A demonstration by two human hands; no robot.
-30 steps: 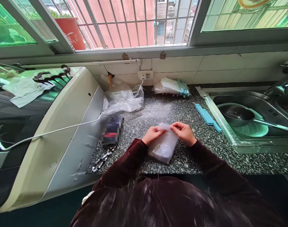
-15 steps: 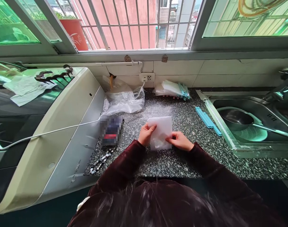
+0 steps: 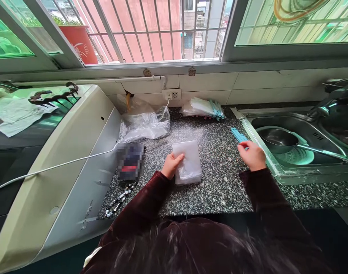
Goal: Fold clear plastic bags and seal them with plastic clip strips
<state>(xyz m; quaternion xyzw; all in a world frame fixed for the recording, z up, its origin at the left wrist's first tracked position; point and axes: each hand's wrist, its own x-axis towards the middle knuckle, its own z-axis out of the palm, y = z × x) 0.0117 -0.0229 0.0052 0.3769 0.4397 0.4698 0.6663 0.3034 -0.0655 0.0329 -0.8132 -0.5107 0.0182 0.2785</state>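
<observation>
A stack of folded, translucent white plastic bags [image 3: 189, 161] is held above the speckled counter by my left hand [image 3: 172, 164], thumb on top and fingers beneath. My right hand [image 3: 253, 155] is over at the flat light-blue strips [image 3: 237, 134] beside the sink. Its thumb and forefinger are pinched together on the strips, and the hand hides their lower ends. A bundle of clear bags with blue strips [image 3: 204, 108] lies against the back wall.
A crumpled clear plastic bag [image 3: 146, 125] and a pixelated dark object [image 3: 131, 161] lie to the left, by a big pale appliance [image 3: 77, 152] crossed by a white cable [image 3: 85, 158]. At right, the metal sink [image 3: 293, 169] holds a pan [image 3: 279, 137] over a pale-green strainer.
My right hand has let go of the white bags and moved right to the blue strips. My left hand keeps the bags. The whole view has shifted slightly.
</observation>
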